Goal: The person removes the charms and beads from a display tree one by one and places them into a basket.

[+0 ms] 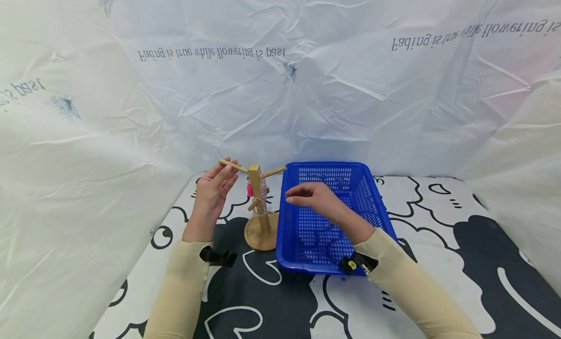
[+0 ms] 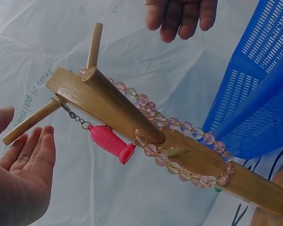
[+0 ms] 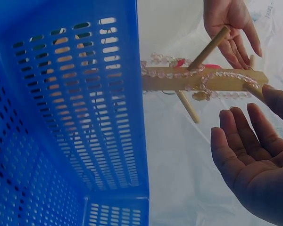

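A wooden stand with several pegs rises from a round base on the table. Strings of pink and clear beads hang on it. From its left peg, a pink keychain dangles by a metal clasp and chain. My left hand is at this peg's outer end, fingers extended behind it; whether they touch it I cannot tell. To the right of the stand, my right hand hovers over the basket's near-left side, fingers loosely bent and holding nothing. In the right wrist view its thumb overlaps a peg's end.
A blue perforated basket stands close to the stand's right side, with small dark items in it too unclear to name. The tabletop cover has a black-and-white cartoon print. White printed sheeting hangs behind and at both sides.
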`<action>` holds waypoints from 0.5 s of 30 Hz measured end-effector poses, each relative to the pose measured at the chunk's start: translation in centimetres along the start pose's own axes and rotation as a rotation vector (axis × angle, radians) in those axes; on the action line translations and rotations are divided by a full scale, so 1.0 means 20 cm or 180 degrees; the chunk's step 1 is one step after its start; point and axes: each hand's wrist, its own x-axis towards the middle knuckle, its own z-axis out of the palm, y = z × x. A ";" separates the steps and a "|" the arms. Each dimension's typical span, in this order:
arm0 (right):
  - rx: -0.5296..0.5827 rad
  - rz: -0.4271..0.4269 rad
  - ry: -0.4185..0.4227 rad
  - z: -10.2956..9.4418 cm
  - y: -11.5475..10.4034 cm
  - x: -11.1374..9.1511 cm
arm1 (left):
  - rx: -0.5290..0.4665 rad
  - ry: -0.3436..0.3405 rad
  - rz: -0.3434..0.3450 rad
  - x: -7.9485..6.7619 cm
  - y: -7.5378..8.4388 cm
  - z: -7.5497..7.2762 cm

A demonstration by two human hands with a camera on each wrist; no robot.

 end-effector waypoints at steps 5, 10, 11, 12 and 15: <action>-0.0017 0.0137 -0.0059 0.05 -0.01 0.04 | 0.0039 0.0027 -0.0009 0.00 -0.01 0.00; -0.0026 0.0215 -0.0125 0.08 -0.02 0.07 | 0.0071 0.0049 -0.0019 0.01 -0.01 0.01; -0.0034 0.0210 -0.0139 0.08 -0.02 0.07 | 0.0065 0.0046 -0.0020 0.01 -0.01 0.01; -0.0050 0.0201 -0.0153 0.09 -0.02 0.07 | 0.0061 0.0042 -0.0021 0.01 -0.01 0.01; -0.0048 0.0217 -0.0186 0.10 -0.02 0.09 | 0.0060 0.0016 -0.0030 0.01 -0.01 0.01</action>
